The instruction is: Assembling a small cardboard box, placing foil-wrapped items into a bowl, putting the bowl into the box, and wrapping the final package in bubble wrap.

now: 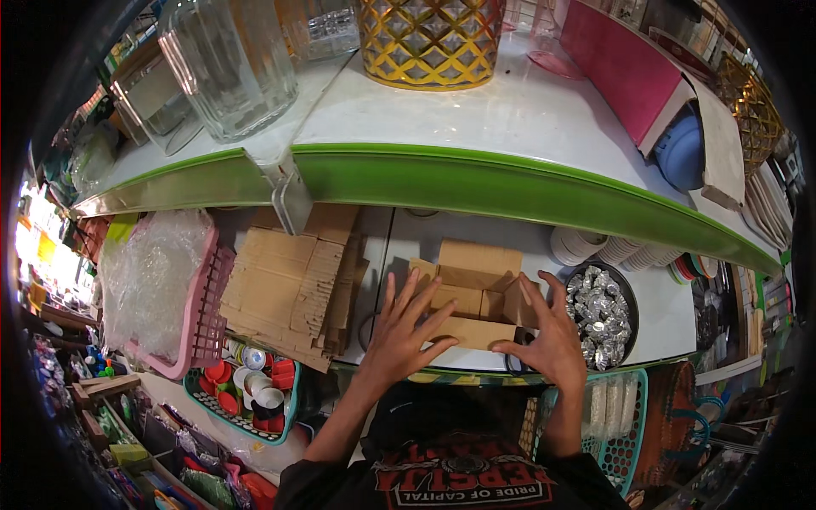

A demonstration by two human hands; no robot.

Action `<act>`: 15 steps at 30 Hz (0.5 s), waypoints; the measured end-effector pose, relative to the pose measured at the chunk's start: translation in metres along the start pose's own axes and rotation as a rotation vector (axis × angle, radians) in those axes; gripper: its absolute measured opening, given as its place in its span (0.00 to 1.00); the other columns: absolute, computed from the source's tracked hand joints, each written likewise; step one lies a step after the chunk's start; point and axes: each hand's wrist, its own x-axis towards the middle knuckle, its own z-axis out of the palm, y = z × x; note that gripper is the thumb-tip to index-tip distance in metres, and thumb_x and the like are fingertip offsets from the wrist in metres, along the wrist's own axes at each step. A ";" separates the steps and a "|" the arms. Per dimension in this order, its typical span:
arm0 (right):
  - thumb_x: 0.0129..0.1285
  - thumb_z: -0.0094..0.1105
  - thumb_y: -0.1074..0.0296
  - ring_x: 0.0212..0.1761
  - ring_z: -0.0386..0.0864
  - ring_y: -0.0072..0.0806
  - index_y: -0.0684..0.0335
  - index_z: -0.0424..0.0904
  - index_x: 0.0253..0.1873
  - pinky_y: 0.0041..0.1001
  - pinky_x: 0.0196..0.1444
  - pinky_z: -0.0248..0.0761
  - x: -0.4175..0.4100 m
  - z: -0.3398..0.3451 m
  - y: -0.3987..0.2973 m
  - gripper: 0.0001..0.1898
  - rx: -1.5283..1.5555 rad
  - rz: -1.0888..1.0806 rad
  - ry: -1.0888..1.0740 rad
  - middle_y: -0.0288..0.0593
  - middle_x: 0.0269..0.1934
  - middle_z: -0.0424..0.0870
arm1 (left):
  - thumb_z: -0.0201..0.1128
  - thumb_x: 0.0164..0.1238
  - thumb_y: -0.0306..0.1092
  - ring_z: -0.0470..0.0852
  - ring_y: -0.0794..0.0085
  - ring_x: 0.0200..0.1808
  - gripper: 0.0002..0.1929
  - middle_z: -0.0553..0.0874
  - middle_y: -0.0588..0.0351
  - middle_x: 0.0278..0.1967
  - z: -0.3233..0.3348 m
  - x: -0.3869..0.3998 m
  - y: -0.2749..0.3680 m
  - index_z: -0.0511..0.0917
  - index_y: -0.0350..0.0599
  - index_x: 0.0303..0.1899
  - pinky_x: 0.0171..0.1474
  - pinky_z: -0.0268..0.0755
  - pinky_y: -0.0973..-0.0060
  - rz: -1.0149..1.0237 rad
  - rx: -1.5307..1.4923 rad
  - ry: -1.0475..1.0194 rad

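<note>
A small open cardboard box [479, 301] sits on the white lower shelf [663, 325] before me, its flaps folded outward. My left hand [408, 328] is at the box's left side, fingers spread over the left flap. At the opposite side, my right hand [553, 335] has its fingertips by the right flap and its thumb near the front flap; firm contact cannot be made out. Nothing is gripped in either hand. Dark loops like a scissors handle [521, 358] show beside my right thumb. A round dark tray [631, 312] of silver foil-wrapped pieces [599, 306] stands to the right.
Flattened cardboard [280, 274] is stacked left of the box, beside a pink basket [207, 287] with clear plastic. A green-edged upper shelf [484, 185] overhangs, bearing glass jars [229, 76]. Stacked cups [577, 245] stand behind the tray. Below hang teal baskets [280, 433].
</note>
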 end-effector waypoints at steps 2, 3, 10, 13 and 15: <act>0.33 0.83 0.50 0.56 0.78 0.50 0.50 0.65 0.71 0.43 0.52 0.78 -0.004 -0.004 0.000 0.54 -0.003 -0.010 0.061 0.49 0.68 0.61 | 0.74 0.55 0.43 0.56 0.48 0.75 0.22 0.72 0.49 0.67 -0.007 -0.010 0.006 0.84 0.52 0.53 0.75 0.40 0.40 0.011 -0.001 0.056; 0.33 0.83 0.50 0.56 0.78 0.50 0.50 0.65 0.71 0.43 0.52 0.78 -0.007 -0.006 0.001 0.54 -0.003 -0.013 0.061 0.49 0.68 0.61 | 0.74 0.54 0.39 0.57 0.48 0.75 0.20 0.72 0.49 0.66 -0.009 -0.014 0.008 0.85 0.53 0.51 0.75 0.42 0.41 0.030 -0.011 0.110; 0.39 0.82 0.60 0.53 0.78 0.45 0.55 0.75 0.64 0.37 0.48 0.76 -0.017 -0.003 0.002 0.41 0.113 -0.006 0.261 0.46 0.60 0.71 | 0.73 0.51 0.29 0.61 0.47 0.73 0.16 0.75 0.50 0.63 -0.012 -0.031 0.015 0.87 0.53 0.45 0.74 0.47 0.41 0.019 -0.123 0.171; 0.47 0.76 0.72 0.37 0.76 0.30 0.59 0.81 0.56 0.26 0.33 0.70 -0.020 0.005 -0.005 0.27 0.219 -0.015 0.411 0.43 0.52 0.75 | 0.71 0.51 0.26 0.66 0.47 0.70 0.15 0.78 0.50 0.59 -0.009 -0.044 0.016 0.87 0.52 0.42 0.73 0.51 0.41 0.023 -0.169 0.247; 0.50 0.72 0.76 0.27 0.67 0.21 0.62 0.83 0.51 0.21 0.26 0.61 -0.022 0.015 -0.003 0.20 0.256 -0.115 0.523 0.41 0.47 0.78 | 0.68 0.50 0.23 0.71 0.49 0.67 0.14 0.80 0.51 0.55 -0.008 -0.057 0.013 0.87 0.51 0.40 0.72 0.56 0.43 0.041 -0.253 0.326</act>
